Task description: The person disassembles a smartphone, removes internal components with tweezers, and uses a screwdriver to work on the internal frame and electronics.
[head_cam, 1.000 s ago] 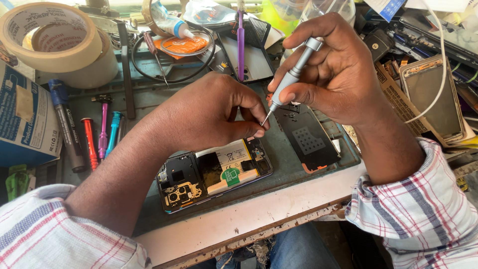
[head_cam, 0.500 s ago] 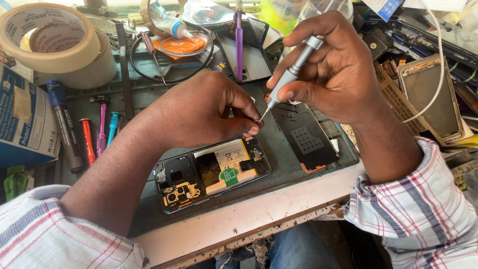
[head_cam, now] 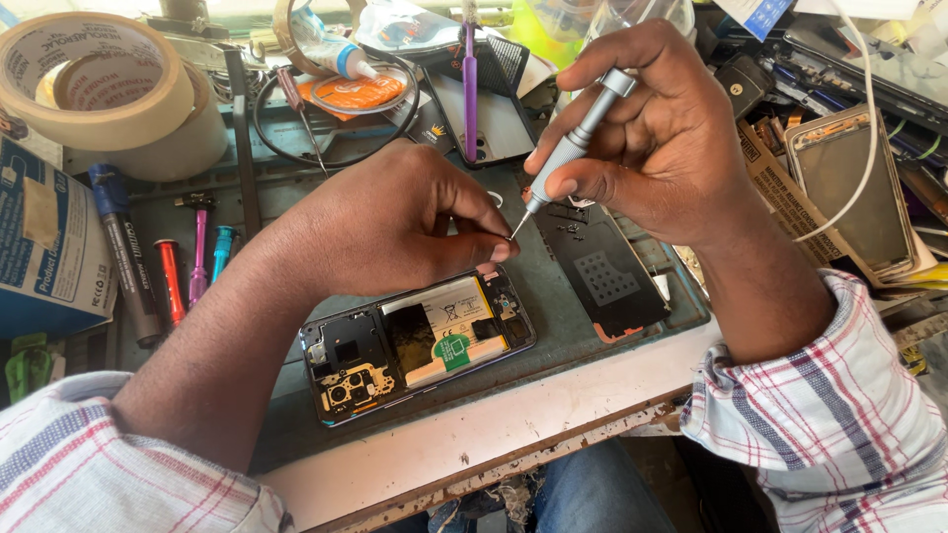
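The right hand (head_cam: 671,138) gripped a slim silver screwdriver (head_cam: 573,146) between thumb and fingers, its shaft slanting down and to the left so that the fine tip met the fingertips of the left hand (head_cam: 395,222). The left hand was curled with thumb and forefinger pinched tightly together at that tip; whatever they pinched was too small to make out. Just below the left hand lay an opened phone (head_cam: 420,341), back cover off, showing its battery and circuit board, resting on a dark green mat (head_cam: 553,296) on the tabletop (head_cam: 494,434). A black back cover (head_cam: 602,266) lay on the mat just right of the phone, under the right hand. At the far left stood two stacked rolls of tape (head_cam: 94,89), with a blue cardboard box (head_cam: 49,247) below them and a row of coloured pens and small tools (head_cam: 188,266) beside it. A second phone frame (head_cam: 854,188) lay at the right, with a white cable (head_cam: 869,118) across it.
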